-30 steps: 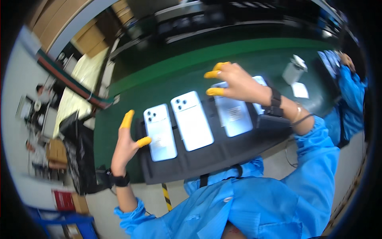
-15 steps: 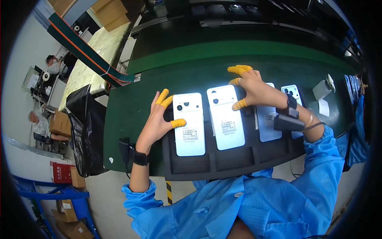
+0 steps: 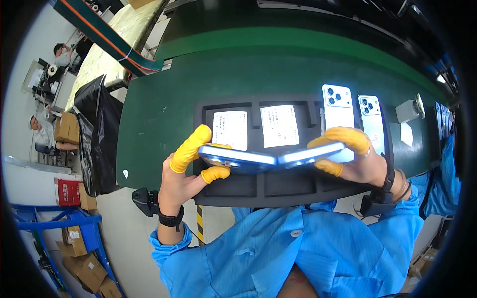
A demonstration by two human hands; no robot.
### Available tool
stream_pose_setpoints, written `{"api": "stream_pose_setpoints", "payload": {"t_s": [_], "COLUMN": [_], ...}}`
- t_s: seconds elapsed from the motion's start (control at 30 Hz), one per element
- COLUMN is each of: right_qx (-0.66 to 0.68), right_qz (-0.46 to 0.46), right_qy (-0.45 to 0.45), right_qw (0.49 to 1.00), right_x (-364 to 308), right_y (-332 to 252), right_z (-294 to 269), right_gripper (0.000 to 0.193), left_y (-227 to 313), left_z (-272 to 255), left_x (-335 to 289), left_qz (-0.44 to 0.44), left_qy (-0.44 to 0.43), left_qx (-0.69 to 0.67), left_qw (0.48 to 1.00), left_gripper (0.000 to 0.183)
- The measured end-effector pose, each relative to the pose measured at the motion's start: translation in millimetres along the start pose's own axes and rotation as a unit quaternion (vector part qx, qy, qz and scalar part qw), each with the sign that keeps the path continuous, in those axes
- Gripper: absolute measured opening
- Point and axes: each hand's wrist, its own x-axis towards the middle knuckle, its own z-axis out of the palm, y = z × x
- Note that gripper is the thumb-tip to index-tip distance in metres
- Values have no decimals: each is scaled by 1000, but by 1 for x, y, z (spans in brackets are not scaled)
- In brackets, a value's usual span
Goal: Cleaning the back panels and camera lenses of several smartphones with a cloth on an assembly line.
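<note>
My left hand [image 3: 186, 171], with yellow finger cots, grips one smartphone [image 3: 238, 157] by its left end. A second smartphone [image 3: 310, 155] is held at its right end by my right hand [image 3: 355, 154], also in yellow cots. Both phones are raised above the black foam tray [image 3: 233, 198] and turned edge-on, their inner ends meeting or nearly so in a shallow V. Beneath them, white printed slips [image 3: 230, 126] [image 3: 279, 125] lie in two tray compartments. Two pale blue phones [image 3: 338, 107] [image 3: 370, 116] rest camera side up in the tray's right part.
The green worktable [image 3: 154, 114] carries a small white box [image 3: 407, 111] and a paper piece [image 3: 406, 134] at the right. More phones [image 3: 439, 116] stand at the far right, near a blue sleeve. A black plastic bag [image 3: 99, 144] hangs left of the table. Two people sit farther left.
Both phones have been lifted off the tray and tipped edge-on, uncovering the white slips. My right hand has come nearer and now grips its phone; my left hand has closed on the other.
</note>
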Motion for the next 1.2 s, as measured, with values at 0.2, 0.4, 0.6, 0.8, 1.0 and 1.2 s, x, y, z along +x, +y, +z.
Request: {"api": "stream_pose_setpoints", "payload": {"t_s": [0.2, 0.4, 0.6, 0.8, 1.0, 1.2], "right_qx": [19, 12, 20, 74, 81, 71], "right_qz": [42, 167, 263, 279, 259, 273], "right_qy": [-23, 10, 3, -27, -15, -36], "right_qw": [999, 986, 965, 957, 962, 959], "right_x": [2, 32, 75, 85, 87, 88], "right_y": [-6, 12, 24, 28, 29, 24], "right_z": [1, 3, 14, 12, 16, 11], "right_gripper": [67, 82, 66, 42, 38, 48], "left_y": [7, 7, -7, 3, 4, -1], "left_z": [6, 19, 26, 27, 36, 36], "left_x": [4, 34, 62, 85, 92, 94], "left_qz": [4, -143, -185, -170, -125, -150], "left_qy": [38, 96, 35, -17, -55, -58], "left_qx": [-7, -77, 164, 108, 107, 150], "left_qw": [999, 982, 968, 979, 985, 975], "left_gripper": [77, 91, 46, 37, 36, 40]}}
